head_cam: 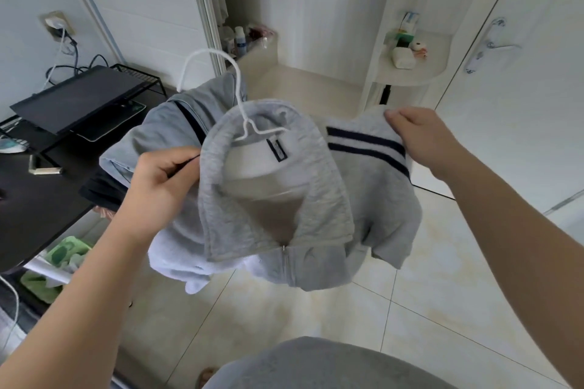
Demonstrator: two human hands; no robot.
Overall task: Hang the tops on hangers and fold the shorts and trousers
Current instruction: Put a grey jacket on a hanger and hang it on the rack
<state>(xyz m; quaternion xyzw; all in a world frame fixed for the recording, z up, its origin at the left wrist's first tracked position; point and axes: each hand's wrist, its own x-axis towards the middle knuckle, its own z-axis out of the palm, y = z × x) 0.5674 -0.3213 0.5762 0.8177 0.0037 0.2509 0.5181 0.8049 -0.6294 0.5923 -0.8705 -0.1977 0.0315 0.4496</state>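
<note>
Grey zip top (278, 199) is up in mid-air over the tiled floor (410, 309). White hanger (240, 104) sits inside the collar, hook sticking up. My left grip (161, 180) pinches the shoulder fabric right beside the collar. My right grip (420, 135) is clenched on the striped sleeve, held out to the side. Just behind the top, a pile of grey clothes (164, 129) lies at the edge of the black table (38, 199). White door (521, 104) at far right.
</note>
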